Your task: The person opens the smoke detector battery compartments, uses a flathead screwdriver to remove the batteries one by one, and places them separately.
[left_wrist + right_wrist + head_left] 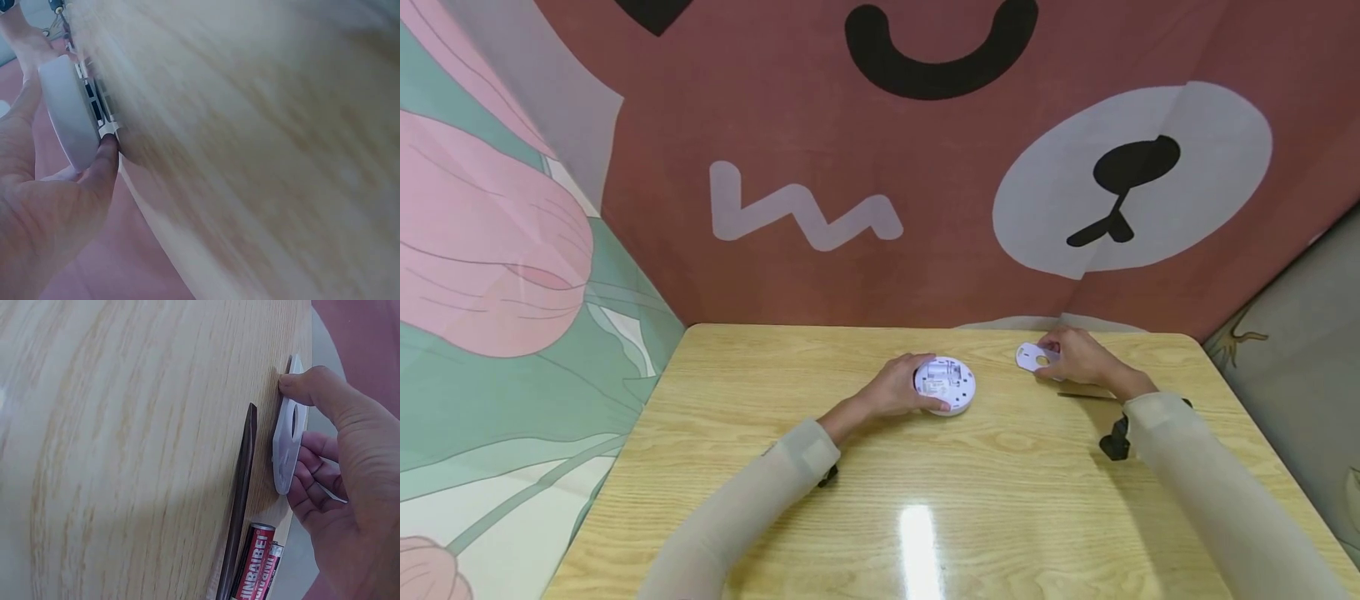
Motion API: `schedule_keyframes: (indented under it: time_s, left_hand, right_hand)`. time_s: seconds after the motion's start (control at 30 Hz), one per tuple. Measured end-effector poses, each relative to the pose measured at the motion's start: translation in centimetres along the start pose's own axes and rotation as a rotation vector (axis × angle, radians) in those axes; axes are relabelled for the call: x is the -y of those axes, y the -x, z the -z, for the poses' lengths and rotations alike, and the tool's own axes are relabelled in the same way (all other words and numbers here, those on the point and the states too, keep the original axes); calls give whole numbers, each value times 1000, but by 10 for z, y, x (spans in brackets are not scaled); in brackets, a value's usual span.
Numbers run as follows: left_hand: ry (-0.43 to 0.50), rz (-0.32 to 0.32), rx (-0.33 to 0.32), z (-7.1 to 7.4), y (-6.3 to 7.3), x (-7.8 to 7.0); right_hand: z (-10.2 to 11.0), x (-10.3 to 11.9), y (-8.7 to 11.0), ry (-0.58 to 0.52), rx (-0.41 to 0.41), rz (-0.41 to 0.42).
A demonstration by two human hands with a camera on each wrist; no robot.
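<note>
My left hand point(893, 387) grips a round white smoke detector point(961, 388) by its left edge, thumb at the near rim and fingers round the far side. Its back faces up, showing a recessed battery compartment, a printed label and small slots. In the left wrist view the smooth white casing point(65, 115) is seen edge-on, with the thumb pressed to the rim. Over at the right, my right hand point(1078, 357) pinches a flat white mounting plate point(1028, 357) with a round hole. The right wrist view shows the thumb on the plate's upper face point(284, 447) and fingers beneath.
A dark screwdriver shaft point(240, 494) with a flat tip lies on the wooden table point(1000, 483) near the right hand. Beside it are two red batteries point(255, 562), one thicker than the other. A printed cloth backdrop point(820, 283) rises behind the table's far edge.
</note>
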State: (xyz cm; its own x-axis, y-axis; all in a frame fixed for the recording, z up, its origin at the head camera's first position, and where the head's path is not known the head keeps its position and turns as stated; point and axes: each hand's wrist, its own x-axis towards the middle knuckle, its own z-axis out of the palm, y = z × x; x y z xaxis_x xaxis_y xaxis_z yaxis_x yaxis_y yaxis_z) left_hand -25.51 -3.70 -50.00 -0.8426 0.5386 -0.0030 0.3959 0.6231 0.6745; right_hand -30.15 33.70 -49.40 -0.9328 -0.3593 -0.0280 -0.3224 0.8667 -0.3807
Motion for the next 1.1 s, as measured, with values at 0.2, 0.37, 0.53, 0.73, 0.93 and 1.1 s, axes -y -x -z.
schedule_keyframes:
  time_s: [0.2, 0.37, 0.53, 0.73, 0.93, 1.1]
  left_hand:
    - [-7, -21, 25, 0, -1, -1]
    - [-24, -34, 48, 2, 0, -2]
    - [-20, -33, 47, 3, 1, -2]
    - [-6, -15, 51, 3, 1, -2]
    - [-7, -16, 36, 1, 1, -1]
    - [-6, -21, 22, 1, 0, -2]
  right_hand:
    - [0, 2, 3, 2, -8, 10]
    - [3, 9, 3, 16, -27, 46]
    - [6, 18, 3, 33, -60, 90]
    - [8, 30, 2, 60, -101, 108]
    - [6, 44, 2, 64, -132, 128]
    - [5, 58, 4, 58, -155, 105]
